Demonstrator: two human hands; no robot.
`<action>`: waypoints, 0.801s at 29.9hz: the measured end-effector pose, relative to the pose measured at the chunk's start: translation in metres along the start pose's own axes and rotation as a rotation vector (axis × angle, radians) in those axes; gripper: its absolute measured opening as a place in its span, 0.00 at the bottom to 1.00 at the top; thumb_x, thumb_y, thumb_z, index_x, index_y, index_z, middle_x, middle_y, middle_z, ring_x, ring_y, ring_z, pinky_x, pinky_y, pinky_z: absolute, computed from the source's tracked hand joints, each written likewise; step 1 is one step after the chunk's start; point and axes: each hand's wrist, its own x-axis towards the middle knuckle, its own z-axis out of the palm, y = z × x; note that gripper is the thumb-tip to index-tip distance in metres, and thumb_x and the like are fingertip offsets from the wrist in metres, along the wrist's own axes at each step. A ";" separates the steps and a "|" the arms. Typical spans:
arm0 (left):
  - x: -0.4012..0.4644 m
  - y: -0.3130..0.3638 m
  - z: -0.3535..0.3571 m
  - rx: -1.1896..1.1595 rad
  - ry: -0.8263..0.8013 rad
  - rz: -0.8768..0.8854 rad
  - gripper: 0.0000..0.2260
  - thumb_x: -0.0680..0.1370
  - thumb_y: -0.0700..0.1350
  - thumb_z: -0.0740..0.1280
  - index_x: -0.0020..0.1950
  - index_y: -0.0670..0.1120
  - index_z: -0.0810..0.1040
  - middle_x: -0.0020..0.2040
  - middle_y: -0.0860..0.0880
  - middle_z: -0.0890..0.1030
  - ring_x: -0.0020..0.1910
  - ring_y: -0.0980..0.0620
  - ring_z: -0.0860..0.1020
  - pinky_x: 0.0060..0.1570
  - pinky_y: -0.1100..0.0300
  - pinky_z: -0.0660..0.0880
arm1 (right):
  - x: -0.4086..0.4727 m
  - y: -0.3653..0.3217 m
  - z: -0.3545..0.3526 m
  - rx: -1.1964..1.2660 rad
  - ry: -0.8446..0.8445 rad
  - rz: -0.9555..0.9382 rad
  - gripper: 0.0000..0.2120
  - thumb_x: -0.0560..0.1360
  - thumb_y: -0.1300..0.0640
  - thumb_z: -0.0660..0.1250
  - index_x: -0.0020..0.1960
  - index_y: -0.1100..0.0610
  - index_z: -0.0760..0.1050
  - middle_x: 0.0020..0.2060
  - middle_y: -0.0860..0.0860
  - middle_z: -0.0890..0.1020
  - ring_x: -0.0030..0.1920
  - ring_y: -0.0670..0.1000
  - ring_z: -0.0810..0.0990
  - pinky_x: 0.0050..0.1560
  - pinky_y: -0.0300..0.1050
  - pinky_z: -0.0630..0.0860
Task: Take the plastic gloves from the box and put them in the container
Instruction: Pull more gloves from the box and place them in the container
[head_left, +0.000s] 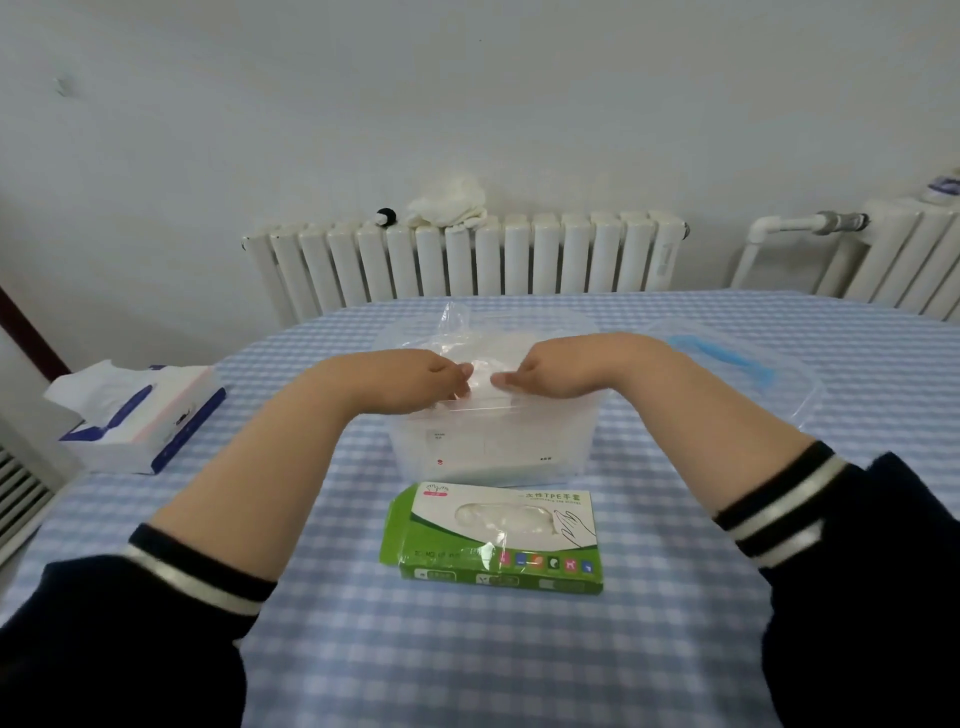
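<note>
Nearest, the green box lies on the bench; beyond it both hands' fingers pinch plastic gloves over the clear container, whose flimsy film could spring back out if released high

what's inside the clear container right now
Inside the clear container lies a pile of thin plastic gloves; the left hand and right hand reach in and handle them. Its frosted wall and both hands hide the bottom.
</note>
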 end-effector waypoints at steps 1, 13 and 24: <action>0.006 0.003 -0.001 0.011 -0.030 -0.003 0.18 0.84 0.56 0.51 0.65 0.54 0.75 0.62 0.56 0.78 0.59 0.56 0.76 0.65 0.56 0.66 | 0.004 0.000 -0.004 -0.061 -0.034 0.002 0.22 0.80 0.36 0.53 0.53 0.51 0.78 0.49 0.46 0.77 0.47 0.47 0.75 0.49 0.42 0.68; 0.050 -0.009 -0.003 0.355 0.022 -0.046 0.23 0.75 0.50 0.72 0.68 0.53 0.70 0.63 0.50 0.69 0.56 0.48 0.77 0.58 0.55 0.74 | 0.024 0.005 -0.004 -0.125 0.028 -0.002 0.12 0.79 0.55 0.61 0.60 0.54 0.76 0.58 0.50 0.78 0.56 0.53 0.77 0.53 0.44 0.72; 0.061 -0.012 0.004 0.314 -0.013 -0.004 0.25 0.76 0.44 0.70 0.70 0.51 0.65 0.64 0.48 0.69 0.56 0.45 0.76 0.58 0.52 0.75 | -0.002 0.039 -0.019 0.036 0.503 -0.021 0.08 0.77 0.48 0.67 0.51 0.51 0.78 0.49 0.46 0.76 0.47 0.48 0.75 0.47 0.42 0.68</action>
